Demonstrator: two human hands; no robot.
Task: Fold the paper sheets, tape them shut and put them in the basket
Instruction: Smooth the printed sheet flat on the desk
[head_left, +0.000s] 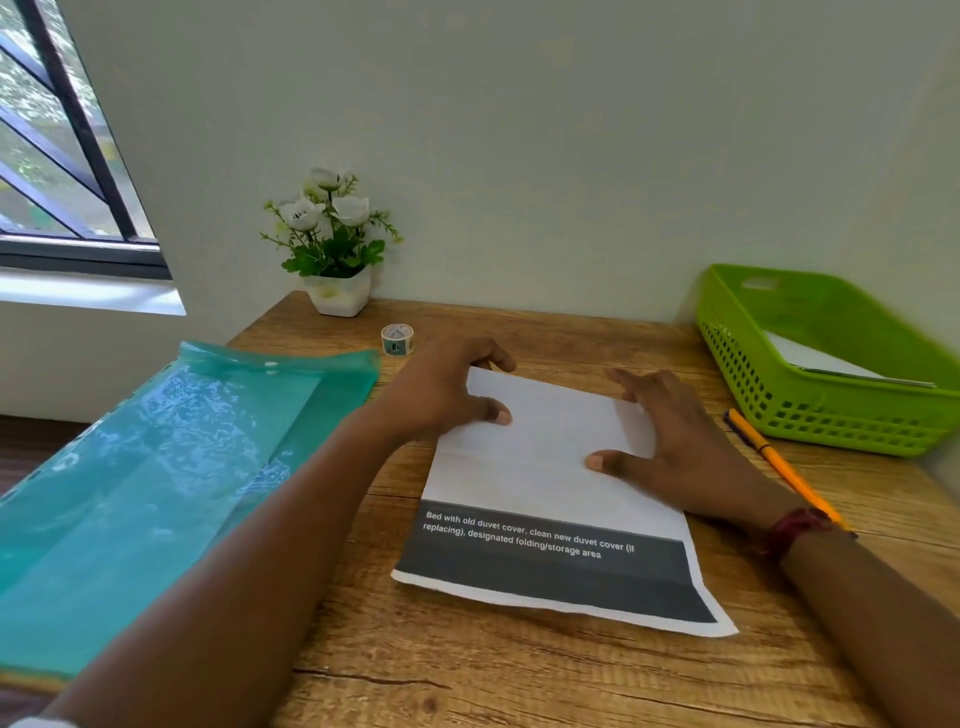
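Right now both hands are on the paper sheet (545, 467), which lies on the wooden desk (467, 675) directly under them. The left hand (452, 384) grips the sheet's far left corner, fingers curled over the far edge and thumb pressed down on top. The right hand (670, 441) lies spread and flat on the sheet's right side, fingers straight and thumb stretched toward the middle. Nearer the person than the hands, the sheet shows a dark printed band with white text. A red band (795, 527) circles the right wrist. Just beyond the left hand stands a small tape roll (397, 339), and farther past it a white pot of white flowers (337, 244) sits against the wall. Left of the left forearm lies a translucent teal folder (156, 467). Right of the right hand an orange pen (779, 462) lies on the desk, and beyond that stands the green basket (810, 415), holding a folded white paper (826, 361).
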